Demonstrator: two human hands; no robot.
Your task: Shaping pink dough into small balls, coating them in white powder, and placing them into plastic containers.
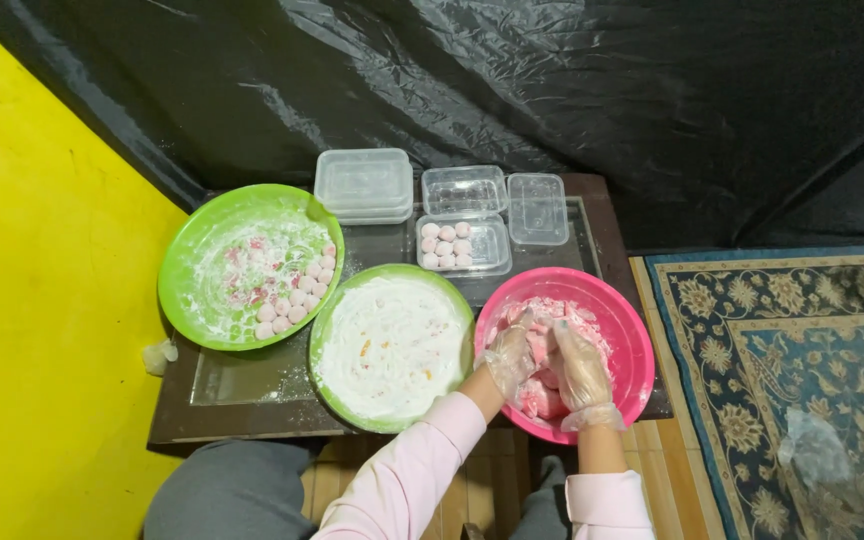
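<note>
Both hands, in thin clear gloves, work inside a pink bowl (632,330) of pink dough (542,395). Left hand (512,358): fingers curled down into the dough, palm turned inward; whether it grips a piece or only presses cannot be told. Right hand (580,368): fingers bent and resting on the dough just beside the left hand, fingertips nearly meeting it; its hold is likewise unclear. Both forearms, in pale pink sleeves, rise from the lower edge of the view and converge on the bowl, the left arm slanting in from the lower left, the right nearly upright. The dough lies heaped in the near half of the bowl, under and around the hands. Touching the bowl's left side stands a green bowl (324,330) filled with white flour. Farther left, a second green bowl (177,270), flour-dusted, holds small pink-white balls (292,300) gathered along its right side. Behind the bowls: a clear tray (497,262) with more balls in rows, an empty tray (464,188) behind it, another tray (537,208) to the right, and a stack of lids (364,185) to the left. All rest on a dark low table (252,380), near a patterned rug (782,340).
</note>
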